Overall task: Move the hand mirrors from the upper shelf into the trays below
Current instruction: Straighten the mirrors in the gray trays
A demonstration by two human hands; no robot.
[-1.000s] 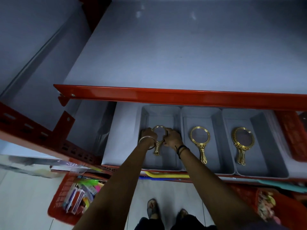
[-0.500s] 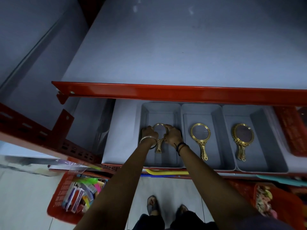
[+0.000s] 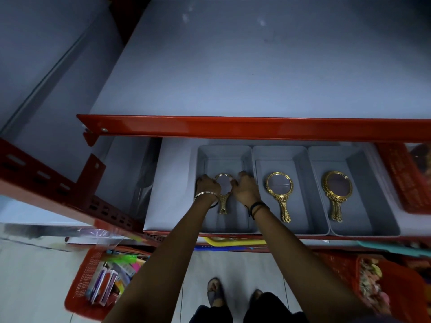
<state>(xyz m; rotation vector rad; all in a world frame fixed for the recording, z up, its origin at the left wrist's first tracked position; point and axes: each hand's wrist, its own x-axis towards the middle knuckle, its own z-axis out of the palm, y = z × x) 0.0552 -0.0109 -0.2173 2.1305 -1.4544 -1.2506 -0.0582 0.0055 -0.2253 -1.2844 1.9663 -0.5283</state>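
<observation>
Three grey trays stand side by side on the lower shelf. In the left tray [image 3: 224,152] lies a gold hand mirror [image 3: 223,194], handle towards me. My left hand [image 3: 207,186] and my right hand [image 3: 245,187] both rest fingers on the sides of its round frame. The middle tray [image 3: 275,152] holds a second gold mirror [image 3: 279,194]. A third, darker-glassed gold mirror [image 3: 337,194] lies in the right tray [image 3: 331,152]. The grey upper shelf [image 3: 256,66] shows no mirrors.
A red shelf rail [image 3: 256,128] crosses above the trays. A red basket [image 3: 405,180] sits right of the trays. On the floor, a red crate of packets [image 3: 98,285] is at left and another red basket [image 3: 384,287] at right. My feet [image 3: 233,297] are below.
My hands stay on the left tray's mirror, with only a small shift of the fingers. The view has tilted slightly.
</observation>
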